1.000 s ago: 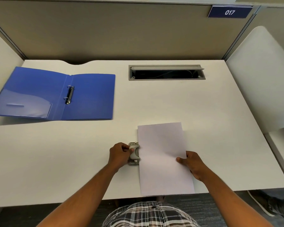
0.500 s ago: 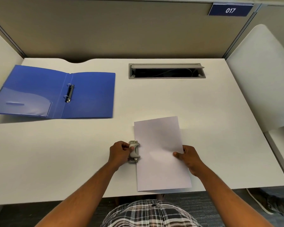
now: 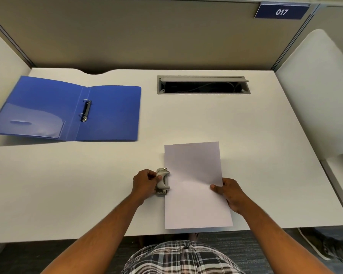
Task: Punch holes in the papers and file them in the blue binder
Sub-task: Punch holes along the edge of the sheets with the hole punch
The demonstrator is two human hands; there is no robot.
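The left hand [image 3: 146, 183] is clasping the punch [image 3: 162, 181], its fingers curled over the grey lever and the thumb lying on top of it. The punch is sitting on the desk [image 3: 246, 135] near the front edge, and the left edge of the paper [image 3: 194, 175] is lying in its slot. The paper is resting flat on the desk, its near end reaching almost to the front edge. The right hand [image 3: 231, 192] is pinching the paper at its right edge, thumb on top of the sheet and the other fingers curled beneath or beside it. The binder [image 3: 107, 113] is lying open at the far left of the desk, well apart from the paper, with its two metal rings [image 3: 85, 110] standing at the spine. A clear pocket [image 3: 34, 123] is showing on the inside of its left cover.
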